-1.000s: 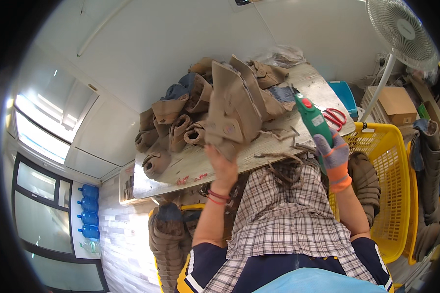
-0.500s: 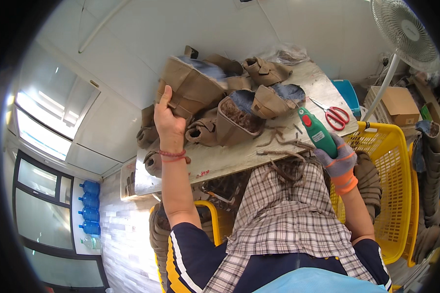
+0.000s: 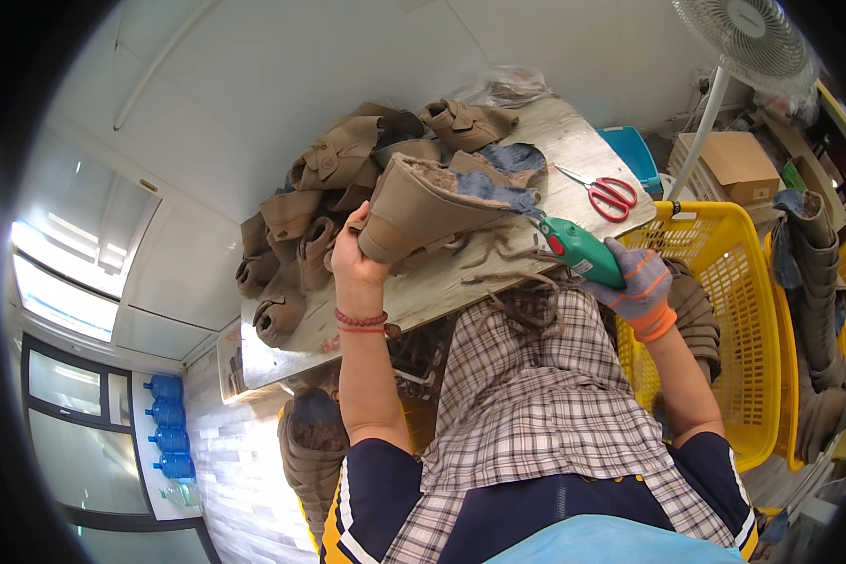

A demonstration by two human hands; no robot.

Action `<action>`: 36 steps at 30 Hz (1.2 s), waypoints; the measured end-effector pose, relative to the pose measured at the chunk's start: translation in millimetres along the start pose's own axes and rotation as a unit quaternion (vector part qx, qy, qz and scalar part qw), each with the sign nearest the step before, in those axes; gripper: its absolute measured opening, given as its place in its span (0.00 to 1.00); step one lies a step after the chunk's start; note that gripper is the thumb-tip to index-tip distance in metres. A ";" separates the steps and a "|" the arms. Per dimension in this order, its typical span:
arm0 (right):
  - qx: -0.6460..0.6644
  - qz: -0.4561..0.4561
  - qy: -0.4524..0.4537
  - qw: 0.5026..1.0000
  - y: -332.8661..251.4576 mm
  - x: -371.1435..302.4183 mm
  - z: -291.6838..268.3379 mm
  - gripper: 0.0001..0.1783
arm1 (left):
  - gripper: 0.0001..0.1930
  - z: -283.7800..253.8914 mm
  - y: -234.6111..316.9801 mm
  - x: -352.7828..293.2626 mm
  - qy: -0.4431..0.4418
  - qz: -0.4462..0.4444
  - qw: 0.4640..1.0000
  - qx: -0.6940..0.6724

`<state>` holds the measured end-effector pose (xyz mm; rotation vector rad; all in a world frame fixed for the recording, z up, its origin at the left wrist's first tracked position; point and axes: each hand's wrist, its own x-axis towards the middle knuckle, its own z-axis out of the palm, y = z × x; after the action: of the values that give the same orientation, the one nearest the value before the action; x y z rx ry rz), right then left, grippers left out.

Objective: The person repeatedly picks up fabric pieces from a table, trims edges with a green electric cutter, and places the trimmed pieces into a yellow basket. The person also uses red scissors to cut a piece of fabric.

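My bare left hand [image 3: 359, 252] grips a tan boot upper [image 3: 428, 214] by its left end, raised over the near part of the table. Brown fleece and blue fabric show inside its rim. In a grey and orange work glove, my right hand [image 3: 641, 289] is wrapped round a green electric cutter [image 3: 585, 252] with a red button. The cutter's tip is at the blue fabric on the right end of the upper; whether it touches cannot be made out. More tan uppers [image 3: 334, 158] are heaped behind. Thin brown trimmed strips [image 3: 524, 305] hang over the table edge onto my apron.
Red-handled scissors [image 3: 611, 197] lie on the right of the table [image 3: 573, 141]. Beside it stand a yellow basket [image 3: 738, 320], a teal bin [image 3: 630, 155], a cardboard box [image 3: 728, 164] and a fan [image 3: 747, 38]. More rolled tan pieces [image 3: 312, 456] stand below left.
My left hand has brought a boot upper down and right, toward the cutter, its fleece-lined opening now showing. The cutter has moved slightly left. The whole view has shifted a little.
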<state>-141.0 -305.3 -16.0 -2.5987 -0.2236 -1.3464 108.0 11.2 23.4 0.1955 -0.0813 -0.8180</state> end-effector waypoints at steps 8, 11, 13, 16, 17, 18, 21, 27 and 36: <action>0.031 -0.003 0.012 0.999 -6.1 5.2 8.3 0.36 | 0.16 -11.4 -10.8 7.9 0.040 0.017 0.999 -0.012; 0.031 0.014 -0.012 0.999 -9.7 8.1 9.1 0.38 | 0.15 -11.2 -15.1 7.2 0.041 0.021 0.999 0.002; 0.033 0.015 -0.016 0.999 -13.4 11.3 10.0 0.38 | 0.15 -1.5 -23.9 4.9 0.057 0.040 0.997 0.042; 0.057 0.015 0.010 0.998 -22.1 20.3 12.9 0.36 | 0.17 15.8 -40.2 0.5 0.051 0.074 0.993 0.070; 0.069 0.015 0.023 0.997 -24.8 22.9 14.1 0.36 | 0.17 16.8 -43.2 -0.5 0.031 0.076 0.994 0.073; 0.076 0.021 0.021 0.997 -26.8 24.8 16.0 0.36 | 0.18 17.2 -44.7 -2.5 0.012 0.079 0.994 0.075; 0.113 0.051 0.011 0.992 -33.4 28.7 21.1 0.34 | 0.19 21.0 -51.7 -6.7 -0.037 0.112 0.988 0.098; 0.196 0.152 -0.023 0.968 -50.5 37.8 28.3 0.32 | 0.22 14.0 -65.5 -13.1 -0.056 0.202 0.953 0.220; 0.333 0.273 -0.010 0.902 -62.6 49.2 40.2 0.27 | 0.17 -4.2 -86.5 -13.3 -0.076 0.296 0.806 0.507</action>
<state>-95.5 -232.8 8.8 -1.8922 0.0465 -0.8409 37.6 -36.2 1.7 1.0651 -0.7075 -0.0807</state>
